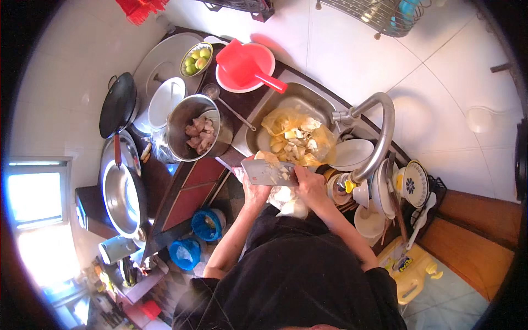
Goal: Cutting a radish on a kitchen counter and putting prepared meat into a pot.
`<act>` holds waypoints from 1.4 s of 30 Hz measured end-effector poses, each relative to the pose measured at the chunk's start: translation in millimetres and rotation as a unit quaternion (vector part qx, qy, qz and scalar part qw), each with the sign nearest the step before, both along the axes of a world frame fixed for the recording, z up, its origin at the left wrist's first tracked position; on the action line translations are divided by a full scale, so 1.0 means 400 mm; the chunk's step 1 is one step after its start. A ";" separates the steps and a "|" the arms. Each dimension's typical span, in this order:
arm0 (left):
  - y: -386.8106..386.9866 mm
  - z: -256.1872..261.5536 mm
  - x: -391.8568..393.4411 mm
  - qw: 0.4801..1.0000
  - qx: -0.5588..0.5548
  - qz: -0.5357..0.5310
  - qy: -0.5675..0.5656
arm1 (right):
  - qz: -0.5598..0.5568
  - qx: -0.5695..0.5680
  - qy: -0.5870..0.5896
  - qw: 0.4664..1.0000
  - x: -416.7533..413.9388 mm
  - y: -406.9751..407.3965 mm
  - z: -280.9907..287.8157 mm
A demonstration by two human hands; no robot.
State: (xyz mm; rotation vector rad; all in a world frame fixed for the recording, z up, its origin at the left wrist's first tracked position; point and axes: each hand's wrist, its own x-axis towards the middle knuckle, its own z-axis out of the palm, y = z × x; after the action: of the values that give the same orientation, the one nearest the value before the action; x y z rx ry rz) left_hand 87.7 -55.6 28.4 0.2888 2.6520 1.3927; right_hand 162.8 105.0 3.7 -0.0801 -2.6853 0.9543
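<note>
My right hand [310, 185] grips the handle end of a cleaver [270, 173], whose broad blade lies flat across the view in front of my left hand [255, 190]. Behind the blade, my left hand holds a pale, rounded piece of food [266, 156], mostly hidden by the blade and fingers. Bits of pale matter cling to the blade. Just beyond, in the steel sink [305, 93], a yellowish plastic bag [278, 121] lies spread out with whitish peelings [307, 134] on it. Below my hands is a whitish bundle [292, 206], partly covered by them.
At left stands a steel pot [175, 136] with raw meat chunks [201, 134], near a ladle [235, 110]. A red dipper [241, 68] rests on a basin [264, 53]. The curved faucet [385, 119] arches over stacked dishes at right. Two blue-lined bins [206, 225] stand on the floor.
</note>
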 end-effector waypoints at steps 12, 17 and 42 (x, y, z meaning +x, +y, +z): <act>-0.013 -0.028 0.029 0.756 0.557 0.109 -0.328 | 0.028 -0.046 0.054 0.997 -0.023 -0.016 0.125; 0.019 -0.014 0.051 0.737 0.589 0.147 -0.296 | 0.008 -0.015 0.025 1.000 -0.025 -0.001 0.095; -0.085 0.001 -0.046 0.795 0.429 -0.154 -0.401 | 0.096 -0.078 0.067 0.990 0.007 0.065 0.055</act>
State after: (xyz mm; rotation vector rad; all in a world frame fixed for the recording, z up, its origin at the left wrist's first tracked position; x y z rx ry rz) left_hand 69.2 -89.5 28.9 0.1356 1.1435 1.9224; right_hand 165.5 131.0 25.9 0.2063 -2.5262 1.1828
